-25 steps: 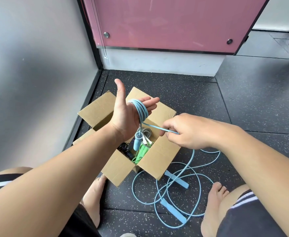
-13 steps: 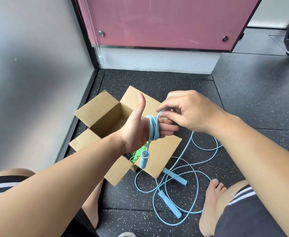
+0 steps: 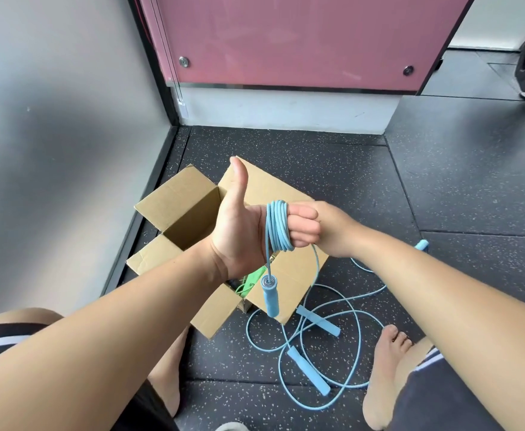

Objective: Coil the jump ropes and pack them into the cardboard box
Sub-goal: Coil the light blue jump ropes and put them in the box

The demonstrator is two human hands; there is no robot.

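My left hand is raised over the open cardboard box, thumb up and fingers straight. A blue jump rope is wound in several loops round those fingers. One of its blue handles dangles below my palm. My right hand is behind the left fingertips, its own fingers mostly hidden, holding the loose strand that runs from the coil down to the floor. A green rope lies inside the box.
More blue rope lies in loose loops on the dark speckled floor right of the box, with handles. My bare feet are next to the loops. A grey wall stands left and a pink panel behind.
My right hand has carried the strand from above the left fingers round behind them, adding a loop to the coil. The dangling handle hangs lower over the box flap.
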